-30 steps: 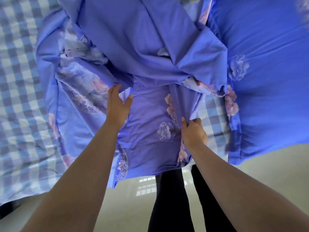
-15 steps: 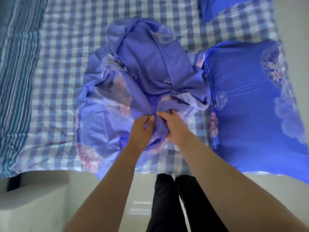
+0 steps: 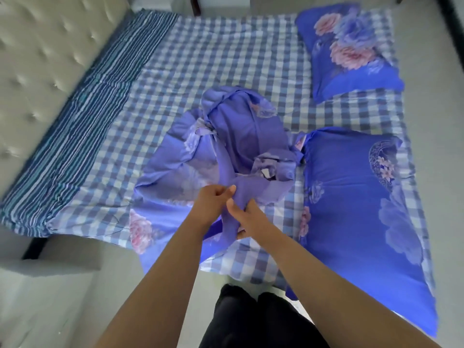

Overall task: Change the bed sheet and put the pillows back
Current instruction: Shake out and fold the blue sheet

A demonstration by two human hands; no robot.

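Note:
A crumpled purple-blue floral sheet (image 3: 233,136) lies bunched in the middle of the bed, over a blue-and-white checked sheet (image 3: 226,54). My left hand (image 3: 211,204) and my right hand (image 3: 248,217) are close together at the near edge of the bunch, both gripping a gathered fold of the floral sheet. A blue floral pillow (image 3: 364,204) lies just right of the bunch, partly hanging over the bed's near edge. A second blue floral pillow (image 3: 349,46) lies at the far right of the bed.
A striped blue band of fabric (image 3: 82,104) covers the bed's left end, against a tufted cream headboard (image 3: 37,59). Pale floor runs along the near side, where my dark-trousered legs (image 3: 251,320) stand against the bed.
My view has pulled back and up from the sheet. My hands came together from apart and now both grip one gathered fold. The floral sheet is bunched more tightly.

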